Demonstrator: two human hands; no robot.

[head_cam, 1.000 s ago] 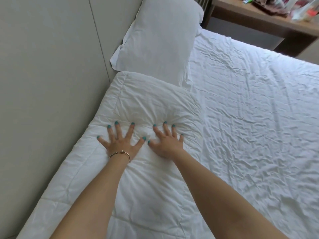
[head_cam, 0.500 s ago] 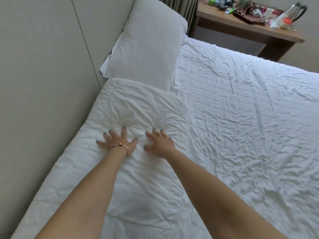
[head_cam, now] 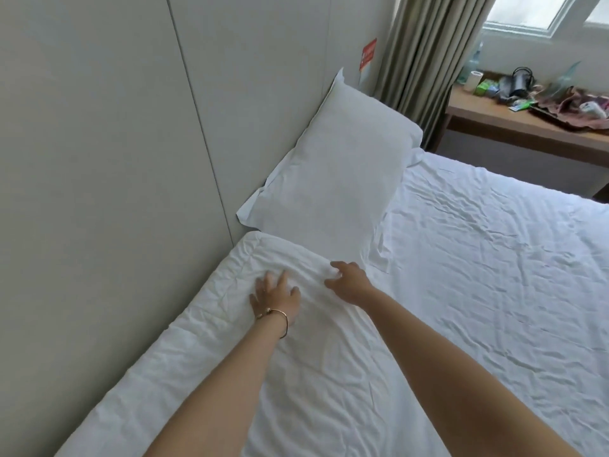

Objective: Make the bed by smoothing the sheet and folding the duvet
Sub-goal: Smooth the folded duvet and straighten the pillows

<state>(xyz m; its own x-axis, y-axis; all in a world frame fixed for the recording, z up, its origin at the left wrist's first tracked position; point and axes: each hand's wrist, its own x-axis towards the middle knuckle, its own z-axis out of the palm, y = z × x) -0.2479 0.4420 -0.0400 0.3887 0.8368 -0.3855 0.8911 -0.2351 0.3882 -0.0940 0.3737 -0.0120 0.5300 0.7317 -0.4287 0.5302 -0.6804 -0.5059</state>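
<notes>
A white folded duvet lies in a long strip along the grey wall, on the left side of the bed. My left hand, with a gold bracelet on the wrist, presses flat on it with fingers spread, near its far end. My right hand rests beside it on the duvet's right part, fingers bent down into the fabric. The wrinkled white sheet covers the mattress to the right. A white pillow leans against the wall just beyond the duvet's end.
A grey panelled wall runs along the left. Beyond the bed stands a wooden desk cluttered with several small items. A beige curtain hangs by the window at the back.
Both hands have slid along the duvet towards its far end near the pillow. The view has tilted up, so the curtain and window now show.
</notes>
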